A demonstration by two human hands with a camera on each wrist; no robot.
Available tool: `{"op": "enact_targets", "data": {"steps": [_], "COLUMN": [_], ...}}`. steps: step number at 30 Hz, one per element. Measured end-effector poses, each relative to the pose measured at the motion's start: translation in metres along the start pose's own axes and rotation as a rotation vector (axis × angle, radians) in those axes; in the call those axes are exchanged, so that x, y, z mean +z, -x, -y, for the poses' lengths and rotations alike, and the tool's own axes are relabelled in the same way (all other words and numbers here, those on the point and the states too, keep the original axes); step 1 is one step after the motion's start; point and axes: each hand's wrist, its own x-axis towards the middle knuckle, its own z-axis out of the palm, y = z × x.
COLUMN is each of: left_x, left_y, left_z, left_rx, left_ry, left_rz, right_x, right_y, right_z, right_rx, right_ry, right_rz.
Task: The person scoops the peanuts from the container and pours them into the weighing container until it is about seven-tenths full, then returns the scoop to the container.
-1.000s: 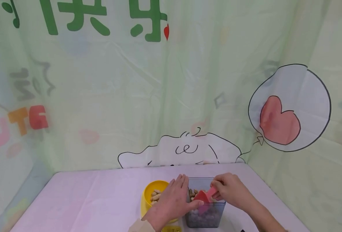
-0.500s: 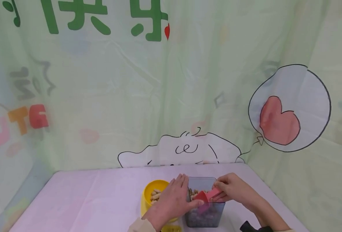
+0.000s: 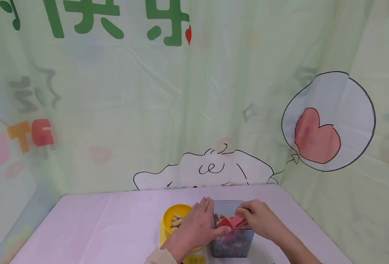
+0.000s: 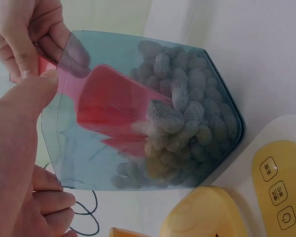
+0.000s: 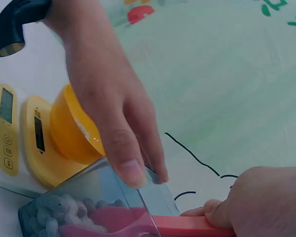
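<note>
A see-through grey-blue plastic container (image 3: 232, 245) holds unshelled peanuts (image 4: 195, 103). My left hand (image 3: 197, 229) holds it at its left near corner, thumb over the near rim and fingers along the left wall. My right hand (image 3: 260, 219) grips the handle of a pinkish-red scoop (image 3: 226, 222) from the container's right side. Through the wall in the left wrist view, the scoop's cup lies inside, its mouth at the peanuts. Left of the container, a yellow bowl (image 3: 171, 211) with some peanuts in it is partly hidden by my left hand.
The bowl sits on a yellow and white kitchen scale (image 5: 7, 143) with a display and buttons, close beside the container. A pale lilac cloth covers the table (image 3: 99, 227). Behind it hangs a printed curtain (image 3: 115, 110).
My right hand has moved slightly left with the scoop, its cup shifting a little left within the container. The left hand keeps its place on the container.
</note>
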Motion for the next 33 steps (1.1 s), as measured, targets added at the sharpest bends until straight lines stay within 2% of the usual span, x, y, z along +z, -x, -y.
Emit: {"op": "enact_targets", "data": {"steps": [2,4,8,10,13,16,24,33], "left_x": [0.000,-0.001,-0.002,-0.002,-0.002,-0.001,0.000,0.001], "left_y": [0.000,0.000,-0.001,0.000,0.000,0.001,-0.001,-0.001], "left_z": [-0.001,-0.001,-0.002,-0.001,-0.001,-0.002,-0.002,-0.002], "left_rx": [0.004,0.001,-0.009,-0.013,-0.013,-0.013,-0.017,-0.017], "left_ry": [0.005,0.011,0.023,0.023,0.019,0.011,0.007,-0.002], "left_rz": [-0.002,-0.003,-0.002,-0.002,-0.006,-0.008,0.010,0.007], "right_x": [0.001,0.000,-0.005,-0.007,-0.008,-0.009,-0.006,-0.008], "right_y": [0.001,0.000,-0.004,-0.006,-0.006,-0.005,-0.003,0.000], "right_z": [-0.001,-0.001,-0.003,-0.005,-0.008,-0.010,-0.009,-0.018], "right_rx": [-0.032,0.005,0.123,0.142,0.129,0.135,0.140,0.142], "right_ry": [0.036,0.026,-0.093,-0.155,-0.221,-0.253,-0.241,-0.394], "right_rz": [-0.015,-0.017,0.013,0.036,0.057,0.040,0.010,-0.001]}}
